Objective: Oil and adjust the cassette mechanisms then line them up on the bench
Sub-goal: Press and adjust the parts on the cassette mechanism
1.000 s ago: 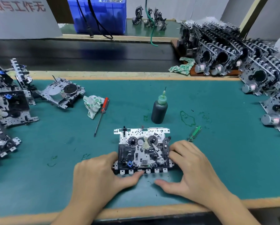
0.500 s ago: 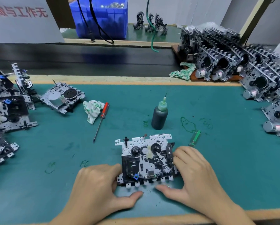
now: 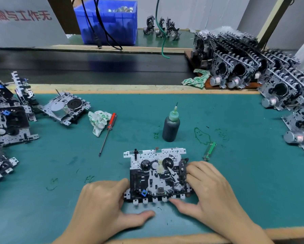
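Both hands are on the job: the left hand (image 3: 101, 206) has its fingers curled against the nine o'clock edge of the cassette mechanism (image 3: 157, 175), thumb stretched out flat on the mat just beyond its six o'clock edge, while the right hand (image 3: 209, 192) has its grip on the three o'clock edge, fingers bent over the black parts there and thumb tucked in under the row of tabs at the near edge. That mechanism lies flat on the green surface (image 3: 235, 173), face up, two black reels showing, sitting at six o'clock from the dark oil bottle (image 3: 171, 126), which stands upright with its needle tip pointing up. Over at two o'clock from the mechanism, a small green-handled tool (image 3: 209, 150) lies near the right hand's fingers. At ten o'clock, a red-handled screwdriver (image 3: 108, 133) lies beside a crumpled cloth (image 3: 98, 122), and further on another mechanism (image 3: 64, 108) lies tilted, motor side up. More mechanisms are laid out along the nine o'clock edge (image 3: 8, 124), and a crowd of them stands stacked at two o'clock (image 3: 253, 67).
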Demonstrator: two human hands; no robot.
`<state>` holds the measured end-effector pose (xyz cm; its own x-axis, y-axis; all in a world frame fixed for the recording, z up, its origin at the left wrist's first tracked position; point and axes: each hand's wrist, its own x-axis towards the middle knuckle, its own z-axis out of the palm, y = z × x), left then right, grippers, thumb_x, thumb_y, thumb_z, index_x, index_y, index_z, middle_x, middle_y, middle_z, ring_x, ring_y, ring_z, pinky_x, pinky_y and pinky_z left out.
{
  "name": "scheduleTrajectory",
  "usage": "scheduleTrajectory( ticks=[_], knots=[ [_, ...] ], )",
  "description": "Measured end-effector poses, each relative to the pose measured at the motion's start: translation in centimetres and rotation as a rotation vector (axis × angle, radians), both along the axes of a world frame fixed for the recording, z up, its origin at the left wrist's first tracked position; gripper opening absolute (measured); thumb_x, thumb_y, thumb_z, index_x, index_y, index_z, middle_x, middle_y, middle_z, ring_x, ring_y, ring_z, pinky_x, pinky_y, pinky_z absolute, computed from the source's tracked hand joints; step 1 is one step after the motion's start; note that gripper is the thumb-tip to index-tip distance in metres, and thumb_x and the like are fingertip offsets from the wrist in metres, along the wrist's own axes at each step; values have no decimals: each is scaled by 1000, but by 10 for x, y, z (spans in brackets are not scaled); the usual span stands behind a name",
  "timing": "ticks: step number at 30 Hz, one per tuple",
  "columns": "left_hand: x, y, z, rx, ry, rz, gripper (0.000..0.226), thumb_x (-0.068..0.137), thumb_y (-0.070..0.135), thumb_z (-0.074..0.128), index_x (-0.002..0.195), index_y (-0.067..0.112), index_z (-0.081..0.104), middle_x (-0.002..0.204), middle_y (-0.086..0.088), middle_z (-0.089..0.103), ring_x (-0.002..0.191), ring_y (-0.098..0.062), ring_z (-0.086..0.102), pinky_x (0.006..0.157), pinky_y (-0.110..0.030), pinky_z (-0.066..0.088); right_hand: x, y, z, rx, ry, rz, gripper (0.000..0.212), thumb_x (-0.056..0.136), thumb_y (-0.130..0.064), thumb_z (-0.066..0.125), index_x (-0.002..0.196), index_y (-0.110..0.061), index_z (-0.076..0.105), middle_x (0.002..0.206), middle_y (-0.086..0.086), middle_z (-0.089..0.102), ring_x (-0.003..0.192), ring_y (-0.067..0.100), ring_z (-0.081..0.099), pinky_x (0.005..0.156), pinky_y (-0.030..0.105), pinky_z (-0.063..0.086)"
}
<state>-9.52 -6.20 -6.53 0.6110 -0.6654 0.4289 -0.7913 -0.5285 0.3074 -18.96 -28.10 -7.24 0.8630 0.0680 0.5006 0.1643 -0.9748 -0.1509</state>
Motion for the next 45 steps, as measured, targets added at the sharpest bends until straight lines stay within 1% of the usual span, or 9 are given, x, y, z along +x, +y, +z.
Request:
scheduleTrajectory(
  ticks=[6, 13, 18, 25, 30, 35, 38, 42, 45],
  knots=[
    [-5, -6, -3, -11, -10, 163, 63, 57, 74, 57, 42, 16, 35, 32, 3, 32, 27, -16, 38, 32, -23, 31, -1, 1, 2, 57, 57, 65, 54, 67, -62, 69, 60, -15, 42, 70, -4, 45, 70, 18, 46, 72, 24, 38],
    [2, -1, 4, 36, 42, -8, 66, 53, 85, 50, 47, 22, 34, 36, 11, 36, 31, -7, 37, 34, -17, 29, -1, 1, 0, -7, 9, -17, 50, 72, -60, 61, 59, -13, 51, 69, -2, 52, 70, 21, 54, 77, 28, 41],
    [1, 2, 0, 45, 7, -111, 63, 58, 77, 59, 46, 19, 37, 36, 9, 35, 33, -6, 36, 37, -21, 28, -1, 2, 0, -35, -19, -77, 55, 70, -63, 60, 57, -11, 52, 66, -1, 53, 68, 22, 55, 79, 28, 40],
    [-1, 5, -3, 33, -15, -81, 54, 61, 63, 61, 46, 17, 37, 37, 8, 35, 33, -10, 36, 34, -17, 30, -3, -5, 1, -48, 44, 5, 48, 78, -57, 56, 62, -12, 53, 74, 1, 56, 72, 24, 57, 78, 32, 43],
    [-1, 0, -4, -1, -47, 14, 53, 69, 57, 57, 44, 14, 39, 34, 3, 32, 29, -18, 34, 32, -17, 29, -4, -4, 2, 45, 100, 46, 54, 69, -64, 64, 62, -13, 48, 74, -2, 50, 71, 20, 49, 73, 29, 41],
    [1, 1, -2, -14, -13, -38, 63, 79, 69, 50, 46, 16, 38, 35, 6, 33, 30, -14, 36, 33, -18, 30, -4, -2, 2, 40, 87, 25, 48, 74, -57, 60, 60, -13, 47, 70, -2, 49, 69, 19, 50, 70, 26, 40],
    [-3, -2, 2, -7, 30, 16, 70, 64, 84, 50, 45, 17, 39, 34, 7, 34, 29, -11, 38, 33, -21, 33, -4, 0, 2, 13, 82, -8, 48, 78, -57, 56, 59, -14, 47, 69, -2, 50, 68, 21, 53, 69, 27, 40],
    [-8, -8, 1, -6, 10, 162, 69, 65, 77, 51, 41, 15, 37, 31, 2, 31, 27, -17, 36, 32, -23, 29, -4, 1, 4, 76, 117, 42, 49, 72, -61, 63, 62, -17, 44, 71, -5, 46, 71, 15, 45, 66, 24, 38],
    [-5, -6, 0, -10, 24, 158, 71, 65, 78, 51, 40, 12, 37, 31, 0, 30, 27, -18, 35, 33, -23, 28, -3, 3, 5, 102, 127, 62, 49, 71, -58, 64, 60, -15, 42, 69, -4, 44, 69, 15, 42, 65, 24, 36]
  ],
)
